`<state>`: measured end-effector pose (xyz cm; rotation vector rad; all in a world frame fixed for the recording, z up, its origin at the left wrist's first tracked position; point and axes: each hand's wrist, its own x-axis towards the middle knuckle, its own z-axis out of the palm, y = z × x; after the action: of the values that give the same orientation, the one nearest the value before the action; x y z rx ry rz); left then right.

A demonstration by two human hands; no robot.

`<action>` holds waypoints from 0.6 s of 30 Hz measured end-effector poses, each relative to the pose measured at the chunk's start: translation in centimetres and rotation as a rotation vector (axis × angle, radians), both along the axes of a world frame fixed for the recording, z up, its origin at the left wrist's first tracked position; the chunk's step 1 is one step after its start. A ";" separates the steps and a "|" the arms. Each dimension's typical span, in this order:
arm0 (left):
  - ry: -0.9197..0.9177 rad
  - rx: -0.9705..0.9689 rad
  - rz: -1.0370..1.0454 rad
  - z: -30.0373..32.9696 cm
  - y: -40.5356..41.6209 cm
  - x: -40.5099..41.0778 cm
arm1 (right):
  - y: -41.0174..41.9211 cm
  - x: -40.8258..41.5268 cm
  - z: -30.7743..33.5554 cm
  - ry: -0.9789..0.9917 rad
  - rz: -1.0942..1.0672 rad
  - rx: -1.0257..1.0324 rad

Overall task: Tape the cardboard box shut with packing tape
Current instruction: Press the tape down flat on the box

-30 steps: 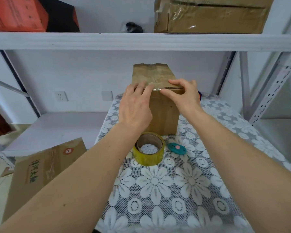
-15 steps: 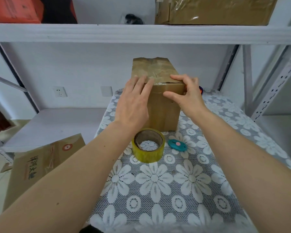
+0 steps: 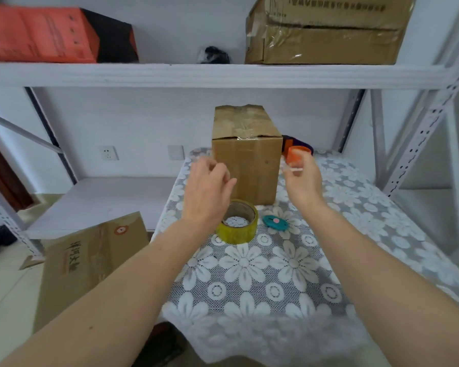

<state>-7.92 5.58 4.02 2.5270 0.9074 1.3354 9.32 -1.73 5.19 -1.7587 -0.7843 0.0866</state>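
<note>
The brown cardboard box (image 3: 247, 168) stands upright at the far end of the table, flaps closed, with shiny clear tape over its top front edge. A yellowish packing tape roll (image 3: 245, 230) lies flat in front of it, and a small teal cutter (image 3: 274, 223) sits just to the roll's right. My left hand (image 3: 207, 189) hovers over the roll's left rim, fingers loosely curled, holding nothing. My right hand (image 3: 304, 181) hangs in the air beside the box's right face, fingers apart and empty. Neither hand touches the box.
The table wears a white flower-lace cloth (image 3: 263, 274). An orange-topped container (image 3: 297, 154) and something purple sit behind the box on the right. A metal shelf (image 3: 196, 74) overhead holds boxes. A flattened carton (image 3: 90, 258) leans at the left of the table.
Both hands were pressing along the box's top front edge; they have come off it and dropped back toward me. The view has tilted up a little.
</note>
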 end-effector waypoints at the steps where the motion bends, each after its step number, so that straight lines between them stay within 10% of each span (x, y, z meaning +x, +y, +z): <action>1: 0.021 -0.047 0.010 -0.6 -0.6 -0.7 | -0.6 -0.5 -0.5 0.029 -0.005 -0.032; 18: 0.367 -0.578 0.008 -4.5 -3.9 -1.9 | -6.9 -5.3 -4.3 0.130 0.176 -0.309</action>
<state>-9.80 1.72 -0.49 2.3151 1.1609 0.4957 3.98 -8.58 0.89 -1.9468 -0.8629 0.4566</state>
